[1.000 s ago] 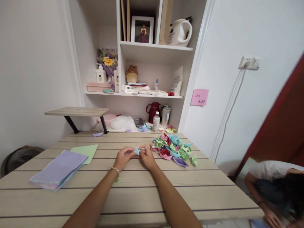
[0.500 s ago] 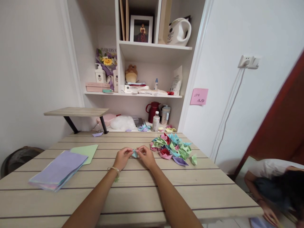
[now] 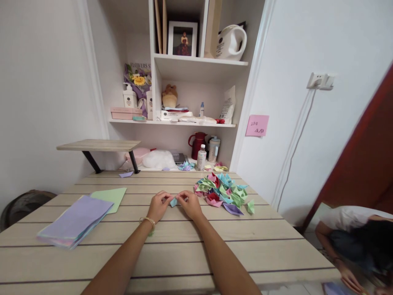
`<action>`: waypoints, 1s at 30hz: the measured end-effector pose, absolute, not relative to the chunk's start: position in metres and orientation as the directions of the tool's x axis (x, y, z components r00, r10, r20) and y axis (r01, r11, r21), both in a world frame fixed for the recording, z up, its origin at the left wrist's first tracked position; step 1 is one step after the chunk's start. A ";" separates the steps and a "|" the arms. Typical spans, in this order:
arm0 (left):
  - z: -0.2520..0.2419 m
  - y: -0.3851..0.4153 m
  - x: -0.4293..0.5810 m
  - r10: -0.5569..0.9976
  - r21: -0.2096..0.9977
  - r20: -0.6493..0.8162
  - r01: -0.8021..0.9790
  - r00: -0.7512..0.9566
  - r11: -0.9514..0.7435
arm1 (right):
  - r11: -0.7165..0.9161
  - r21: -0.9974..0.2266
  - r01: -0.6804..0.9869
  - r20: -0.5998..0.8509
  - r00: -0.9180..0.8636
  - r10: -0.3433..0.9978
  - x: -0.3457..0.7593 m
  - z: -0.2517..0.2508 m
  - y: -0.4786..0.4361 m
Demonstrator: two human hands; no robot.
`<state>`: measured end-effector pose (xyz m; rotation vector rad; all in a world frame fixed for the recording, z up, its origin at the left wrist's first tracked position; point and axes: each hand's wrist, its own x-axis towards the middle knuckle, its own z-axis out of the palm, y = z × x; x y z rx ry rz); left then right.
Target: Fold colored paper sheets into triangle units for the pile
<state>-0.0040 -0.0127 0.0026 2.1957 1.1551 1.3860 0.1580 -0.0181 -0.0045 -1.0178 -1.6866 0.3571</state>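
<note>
A small folded piece of light blue paper (image 3: pixel 173 202) is pinched between my two hands, just above the middle of the slatted table (image 3: pixel 172 241). My left hand (image 3: pixel 159 205) grips its left side with thumb and fingers; a bracelet is on that wrist. On the other side, my right hand (image 3: pixel 188 201) pinches the paper's right edge. The fingers cover much of the paper. Close to my right hand lies a heap of folded paper boats (image 3: pixel 219 188) in green, pink, blue, red and purple.
A stack of purple-topped paper sheets (image 3: pixel 76 217) overlaps a green sheet (image 3: pixel 115 196) at left. Behind stand a small raised shelf (image 3: pixel 98 144), a plastic bottle (image 3: pixel 201 157) and a red jug (image 3: pixel 198 145). Another person (image 3: pixel 356 237) crouches at the lower right.
Both hands stay nearly in place with the blue paper between them. The paper's visible part has shifted slightly downward and tilted differently.
</note>
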 end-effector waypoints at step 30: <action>-0.003 -0.006 -0.004 0.896 0.884 0.443 0.144 0.043 -0.444 | 0.568 -0.739 0.363 0.601 -0.027 0.799 0.154 -0.006 -0.018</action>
